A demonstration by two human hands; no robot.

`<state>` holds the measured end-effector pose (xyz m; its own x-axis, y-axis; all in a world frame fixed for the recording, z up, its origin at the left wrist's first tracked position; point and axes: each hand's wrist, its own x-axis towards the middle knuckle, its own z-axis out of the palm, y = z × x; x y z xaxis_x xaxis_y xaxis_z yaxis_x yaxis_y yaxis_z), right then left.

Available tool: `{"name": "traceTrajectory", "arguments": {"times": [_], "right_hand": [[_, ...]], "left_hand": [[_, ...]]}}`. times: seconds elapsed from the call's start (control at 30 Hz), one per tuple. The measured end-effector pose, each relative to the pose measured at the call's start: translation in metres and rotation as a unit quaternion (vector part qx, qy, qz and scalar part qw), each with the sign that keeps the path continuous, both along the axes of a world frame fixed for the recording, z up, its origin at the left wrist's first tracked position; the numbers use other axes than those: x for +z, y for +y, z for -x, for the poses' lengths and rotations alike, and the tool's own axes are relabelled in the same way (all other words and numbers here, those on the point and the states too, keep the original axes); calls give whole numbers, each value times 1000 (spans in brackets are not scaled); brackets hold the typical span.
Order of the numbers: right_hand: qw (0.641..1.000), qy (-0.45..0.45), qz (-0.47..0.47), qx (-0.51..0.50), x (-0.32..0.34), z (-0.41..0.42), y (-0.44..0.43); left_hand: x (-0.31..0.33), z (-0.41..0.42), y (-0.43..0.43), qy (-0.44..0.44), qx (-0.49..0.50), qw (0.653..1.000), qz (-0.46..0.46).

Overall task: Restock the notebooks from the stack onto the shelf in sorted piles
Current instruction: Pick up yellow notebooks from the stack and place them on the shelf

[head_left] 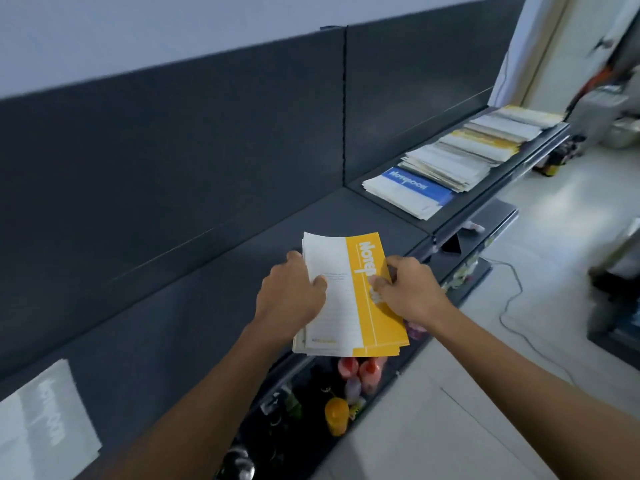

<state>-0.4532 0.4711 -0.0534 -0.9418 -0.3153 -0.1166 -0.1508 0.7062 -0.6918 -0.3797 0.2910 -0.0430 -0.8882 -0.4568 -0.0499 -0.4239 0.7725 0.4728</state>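
Note:
I hold a thin pile of yellow-and-white notebooks (349,299) over the front edge of the dark grey shelf (214,289). My left hand (291,296) grips the pile's left side, thumb on the top cover. My right hand (412,289) pinches its yellow right edge. Farther right on the shelf lies the long stack of notebooks (464,154), fanned out, with a blue-and-white notebook (412,188) at its near end. A grey-and-white notebook (45,420) lies on the shelf at the lower left.
A lower shelf (322,403) under the top one holds bottles, among them a yellow one (336,415) and pink ones. A cable (509,306) trails over the pale floor at the right. Blurred equipment stands at the far right.

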Motion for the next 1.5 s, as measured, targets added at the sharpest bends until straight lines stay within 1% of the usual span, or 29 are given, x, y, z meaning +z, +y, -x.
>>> {"name": "traceTrajectory", "arguments": {"times": [0.17,0.33,0.6,0.83,1.07,1.2,1.5], "right_hand": [[1000,-6,-17,-19,-2,49,71],[998,10,-35,-46,-4,94,117],[995,18,-58,-82,2,174,162],[988,16,-85,-128,10,250,197],[982,14,-77,-174,23,310,246],[976,26,-51,-208,21,344,280],[976,11,-25,-215,6,443,381]], "left_hand": [[-4,57,70,-13,-23,1000,-2],[-3,108,117,-13,-40,999,10],[-1,199,159,-16,-73,997,-1],[-4,298,191,9,-109,994,5],[3,375,235,22,-163,986,8],[4,420,268,38,-189,981,14],[-6,521,365,47,-182,982,29]]}}
